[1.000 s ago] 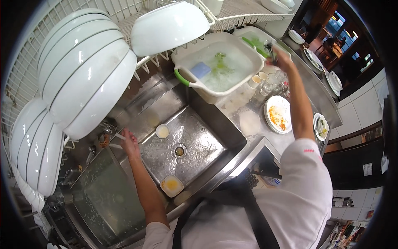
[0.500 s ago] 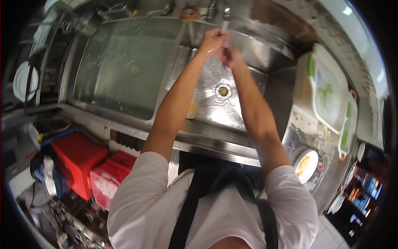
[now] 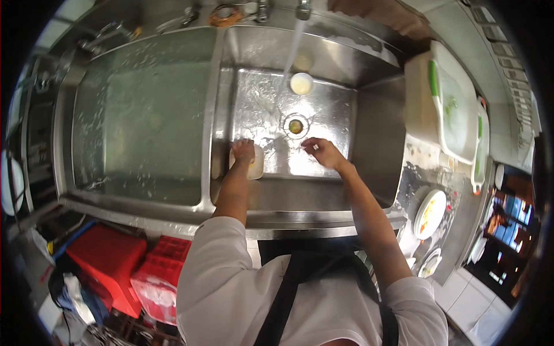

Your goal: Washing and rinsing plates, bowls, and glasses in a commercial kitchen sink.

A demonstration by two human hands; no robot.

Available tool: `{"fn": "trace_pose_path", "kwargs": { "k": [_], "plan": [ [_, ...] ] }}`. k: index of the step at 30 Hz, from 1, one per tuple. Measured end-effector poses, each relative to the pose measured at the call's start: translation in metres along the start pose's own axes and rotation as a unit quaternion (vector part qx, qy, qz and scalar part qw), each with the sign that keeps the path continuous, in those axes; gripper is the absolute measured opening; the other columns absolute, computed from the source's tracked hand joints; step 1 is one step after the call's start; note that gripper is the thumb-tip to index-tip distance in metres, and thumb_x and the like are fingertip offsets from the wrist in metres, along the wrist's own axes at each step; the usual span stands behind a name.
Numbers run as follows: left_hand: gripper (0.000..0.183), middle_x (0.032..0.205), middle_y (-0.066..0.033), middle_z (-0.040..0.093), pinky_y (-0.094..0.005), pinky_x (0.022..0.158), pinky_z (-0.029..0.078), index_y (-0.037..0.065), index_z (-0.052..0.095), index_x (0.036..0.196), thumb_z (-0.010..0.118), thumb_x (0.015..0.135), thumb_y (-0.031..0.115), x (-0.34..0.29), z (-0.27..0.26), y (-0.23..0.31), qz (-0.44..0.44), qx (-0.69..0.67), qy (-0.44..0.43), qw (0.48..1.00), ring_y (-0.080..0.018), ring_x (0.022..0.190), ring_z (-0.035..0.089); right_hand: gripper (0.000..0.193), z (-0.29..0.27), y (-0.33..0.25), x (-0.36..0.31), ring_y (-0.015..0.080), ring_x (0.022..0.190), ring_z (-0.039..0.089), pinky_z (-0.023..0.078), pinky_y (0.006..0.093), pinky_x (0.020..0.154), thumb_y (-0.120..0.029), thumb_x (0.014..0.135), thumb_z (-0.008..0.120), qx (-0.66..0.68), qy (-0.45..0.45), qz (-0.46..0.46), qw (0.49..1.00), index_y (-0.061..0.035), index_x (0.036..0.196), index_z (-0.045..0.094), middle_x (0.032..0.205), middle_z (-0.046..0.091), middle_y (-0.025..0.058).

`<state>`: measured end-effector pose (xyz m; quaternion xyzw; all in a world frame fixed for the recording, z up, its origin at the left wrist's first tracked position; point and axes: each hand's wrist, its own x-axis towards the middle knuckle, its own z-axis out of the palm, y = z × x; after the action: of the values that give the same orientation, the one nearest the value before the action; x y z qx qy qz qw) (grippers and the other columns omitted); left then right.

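Note:
My left hand (image 3: 243, 151) is at a whitish, squarish dish (image 3: 257, 165) on the sink floor by the left wall. Its fingers are stretched out over the dish's left side; whether they grip the rim I cannot make out. Orange-yellow bits show inside the dish. My right hand (image 3: 324, 152) hovers to the right of the drain (image 3: 296, 126), fingers loosely curled and slightly apart, nothing visible in them. Farther back in the steel sink (image 3: 378, 132) stands a small white bowl (image 3: 302, 84) with pale yellowish contents. A water stream (image 3: 293, 49) falls from the tap (image 3: 303, 9) just left of that bowl.
Left of the divider lies a basin of cloudy water (image 3: 144, 121). White tubs with green handles (image 3: 434, 83) stand at the right. Plates with food scraps (image 3: 430, 214) sit on the right counter. Red bins (image 3: 107, 259) are at lower left.
My hands were together under the tap and have separated. The left came down to the squarish dish, the right to beside the drain. The small white bowl now shows below the tap.

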<state>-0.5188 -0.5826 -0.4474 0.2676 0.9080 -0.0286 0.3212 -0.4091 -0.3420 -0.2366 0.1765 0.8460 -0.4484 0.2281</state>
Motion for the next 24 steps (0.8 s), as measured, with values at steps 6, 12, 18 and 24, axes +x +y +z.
{"fn": "trace_pose_path", "kwargs": {
  "k": [6,12,18,24],
  "plan": [
    [0.033,0.131,-0.0127,0.049,-0.0422,0.101,0.039,0.019,0.058,0.120,0.041,0.092,0.020,0.042,-0.091,0.025,0.080,-0.046,-0.076,0.993,-0.0314,0.121,0.047,0.026,-0.021,0.055,-0.092,0.0151,0.082,0.061,0.049,0.0294,0.071,-0.018,0.086,0.058,0.145,0.072,0.124,0.979,-0.0037,0.107,0.061,0.090,0.066,0.0077],
    [0.029,0.100,-0.0144,0.061,-0.0395,0.077,0.048,0.005,0.056,0.106,0.057,0.085,0.025,0.102,-0.246,0.032,0.207,-0.347,0.185,0.896,-0.0332,0.083,0.060,0.022,-0.024,0.060,-0.117,0.0164,0.080,0.062,0.050,0.0302,0.072,-0.017,0.086,0.059,0.150,0.123,0.081,0.978,-0.0037,0.103,0.062,0.091,0.066,0.0082],
    [0.043,0.111,-0.0072,0.055,-0.0411,0.070,0.051,0.015,0.042,0.127,0.058,0.087,0.020,0.056,-0.213,0.043,0.062,-0.731,-0.029,0.679,-0.0220,0.097,0.057,0.021,-0.047,0.073,-0.206,0.0282,0.081,0.063,0.050,0.0354,0.074,-0.010,0.082,0.058,0.081,0.368,0.064,0.924,-0.0024,0.101,0.061,0.090,0.064,0.0159],
    [0.060,0.120,-0.0173,0.052,-0.0413,0.081,0.050,0.009,0.030,0.139,0.052,0.083,0.000,0.024,-0.087,0.005,0.048,-0.416,0.086,0.904,-0.0292,0.104,0.055,0.033,-0.074,0.145,-0.371,0.0229,0.071,0.060,0.050,0.0346,0.065,-0.005,0.075,0.062,-0.007,0.721,0.300,0.625,-0.0053,0.108,0.057,0.099,0.059,0.0130]
  ]
}}
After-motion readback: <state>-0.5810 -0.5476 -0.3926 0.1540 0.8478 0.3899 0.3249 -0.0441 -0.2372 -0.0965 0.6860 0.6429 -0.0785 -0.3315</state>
